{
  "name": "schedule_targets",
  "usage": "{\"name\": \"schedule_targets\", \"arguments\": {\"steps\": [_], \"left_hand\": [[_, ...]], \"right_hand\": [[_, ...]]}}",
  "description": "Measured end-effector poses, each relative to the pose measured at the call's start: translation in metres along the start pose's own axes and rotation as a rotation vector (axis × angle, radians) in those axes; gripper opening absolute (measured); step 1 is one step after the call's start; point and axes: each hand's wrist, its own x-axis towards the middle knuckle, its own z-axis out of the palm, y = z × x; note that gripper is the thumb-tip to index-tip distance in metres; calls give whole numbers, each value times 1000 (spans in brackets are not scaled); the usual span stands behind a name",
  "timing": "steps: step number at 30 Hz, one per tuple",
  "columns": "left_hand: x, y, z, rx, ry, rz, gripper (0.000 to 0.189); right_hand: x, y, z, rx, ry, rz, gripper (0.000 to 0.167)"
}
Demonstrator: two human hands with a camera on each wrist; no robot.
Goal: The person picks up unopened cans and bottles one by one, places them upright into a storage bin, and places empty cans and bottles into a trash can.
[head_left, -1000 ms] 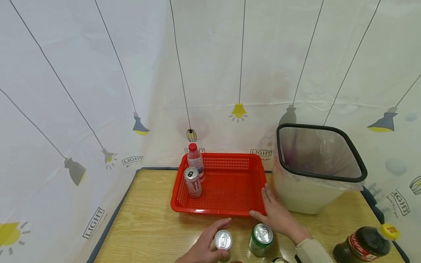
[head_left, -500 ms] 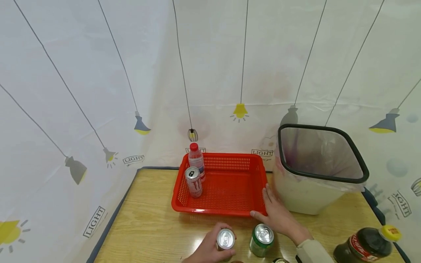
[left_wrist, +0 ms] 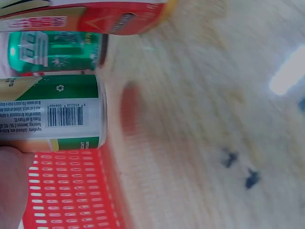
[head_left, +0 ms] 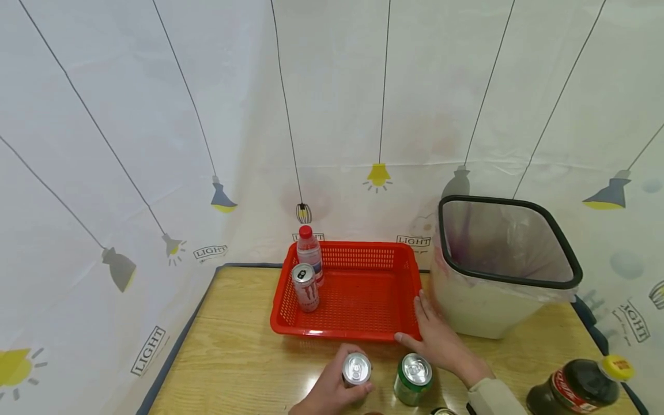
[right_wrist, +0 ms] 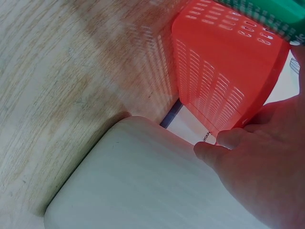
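My left hand (head_left: 332,383) grips a silver-topped drink can (head_left: 357,369) in front of the basket. In the left wrist view this can (left_wrist: 57,114) shows green and pale panels with a barcode, and its base is slightly off the table. The straight fingers of my right hand (head_left: 441,343) lie along the right side of the red plastic basket (head_left: 363,305), thumb apart at the front corner. Inside the basket, on the left, stand a red-capped clear bottle (head_left: 309,253) and a pinkish can (head_left: 306,291). A green can (head_left: 413,380) stands between my hands.
A pale bin (head_left: 477,305) with a black rim and plastic liner stands right of the basket. A yellow-capped cola bottle (head_left: 576,386) is at the front right. Another can top (head_left: 443,411) shows at the bottom edge. A red-orange container (left_wrist: 95,16) appears in the left wrist view.
My left hand's fingers have closed round the silver-topped can, which has moved slightly right and away from me. My right hand has stayed on the basket.
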Motion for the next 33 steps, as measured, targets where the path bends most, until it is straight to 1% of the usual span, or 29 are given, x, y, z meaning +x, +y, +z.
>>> {"name": "schedule_targets", "arguments": {"steps": [3, 6, 8, 11, 17, 21, 22, 26, 29, 33], "left_hand": [[1, 9, 0, -32, 23, 2, 46], [3, 18, -1, -58, 43, 49, 45], [5, 24, -3, -77, 57, 67, 45], [6, 33, -6, -64, 83, 95, 44], [8, 49, -17, -43, 177, 123, 45], [12, 59, -28, -27, 236, 151, 45], [13, 61, -31, -24, 252, 162, 45], [19, 66, -43, -8, 309, 251, 46], [24, 71, -50, -28, 365, 282, 46], [30, 76, -58, -55, 472, 262, 44]], "right_hand": [[0, 0, 0, -1, -2, 1, 112], [0, 1, 0, -5, -2, -3, 112], [0, 1, 0, -6, -3, -5, 113], [0, 1, 0, -6, -2, -5, 113], [0, 1, -1, -2, -5, -2, 111], [-1, 0, -2, 7, -9, 0, 111], [-1, 0, -2, 8, -11, 1, 111], [-2, -1, -3, 6, -13, -5, 111], [-2, -1, -2, 4, -9, -11, 110], [0, 1, -1, 2, -7, -13, 111]]}}
